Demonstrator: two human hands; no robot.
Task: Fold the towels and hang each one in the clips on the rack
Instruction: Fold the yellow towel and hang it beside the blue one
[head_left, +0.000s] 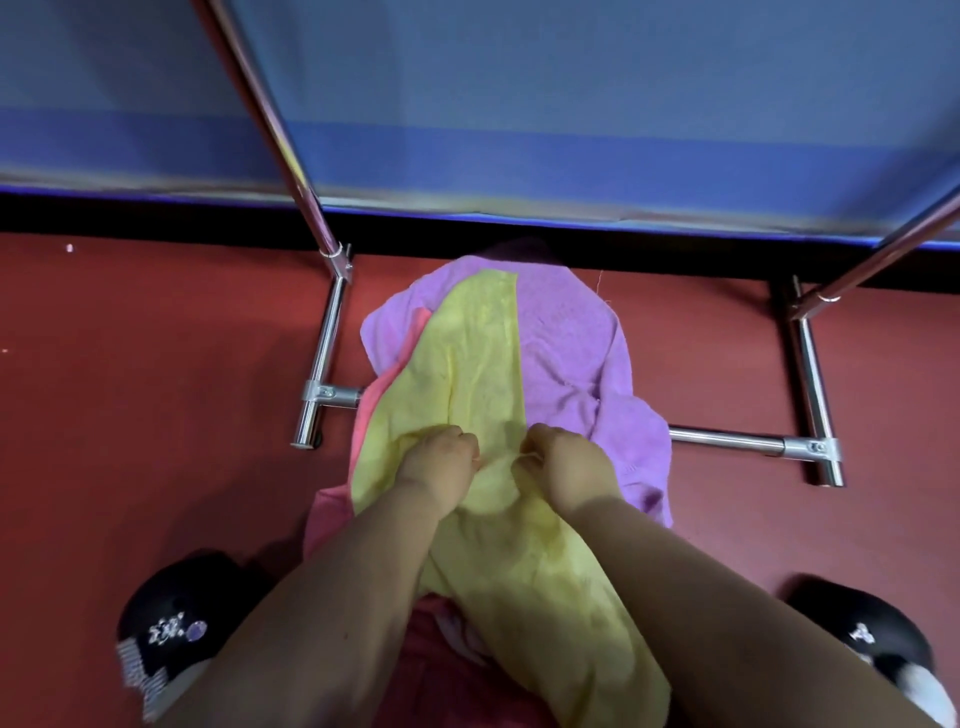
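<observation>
A yellow towel (467, 364) lies on top of a heap of towels on the red floor, between the legs of a metal rack (727, 440). Under it are a purple towel (571, 338) and a pink towel (374, 410) that shows at the left edge. My left hand (441, 467) and my right hand (566, 470) are side by side, both with fingers curled into the yellow towel's cloth near its middle. The near end of the yellow towel trails back between my forearms. No clips are in view.
The rack's chrome base bars run left (324, 358) and right (813, 384), with slanted poles rising from them. A blue panel (571, 104) stands behind. My black slippers are at the lower left (171, 618) and lower right (872, 629).
</observation>
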